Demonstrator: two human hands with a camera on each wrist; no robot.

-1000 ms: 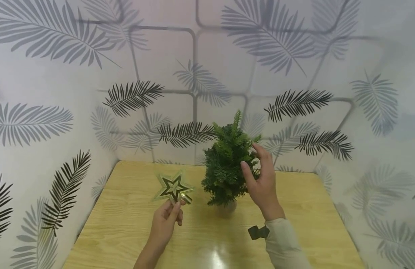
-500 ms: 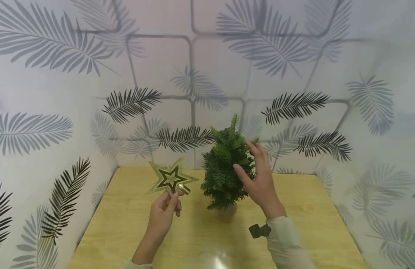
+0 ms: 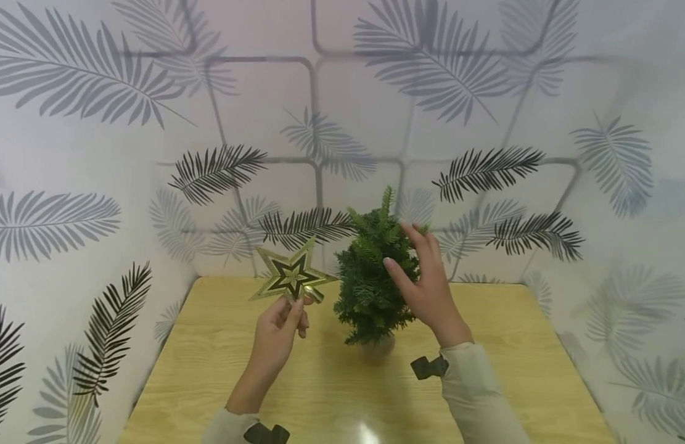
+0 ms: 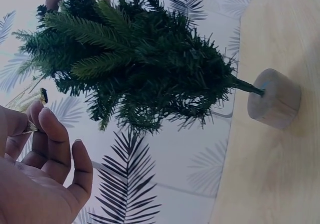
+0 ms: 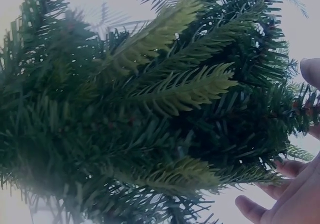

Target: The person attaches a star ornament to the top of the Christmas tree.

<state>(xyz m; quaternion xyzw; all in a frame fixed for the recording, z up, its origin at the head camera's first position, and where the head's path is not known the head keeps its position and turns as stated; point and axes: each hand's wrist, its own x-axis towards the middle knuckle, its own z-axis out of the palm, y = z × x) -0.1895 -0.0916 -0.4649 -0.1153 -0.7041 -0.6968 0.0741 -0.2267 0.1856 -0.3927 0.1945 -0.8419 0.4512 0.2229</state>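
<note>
A gold star tree topper [image 3: 293,275] with a short shiny tube at its lower side is pinched between the thumb and fingers of my left hand [image 3: 277,333]. The star stands left of a small artificial Christmas tree [image 3: 370,283], one point close to its branches. The tree is upright on a round wooden base [image 4: 275,98]. My right hand [image 3: 433,296] is at the tree's upper right side, thumb and fingers spread and lightly curved beside the branches. In the right wrist view, needles cover part of the right fingers [image 5: 290,189].
A light wooden table [image 3: 503,351] carries the tree near its middle. Behind and at the sides stand pale walls [image 3: 464,129] with a leaf print. Dark bands [image 3: 429,367] sit by both sleeves.
My left hand has raised the star and brought it right, nearer the tree. My right hand has shifted slightly left against the foliage, and the tree's top sprig has straightened.
</note>
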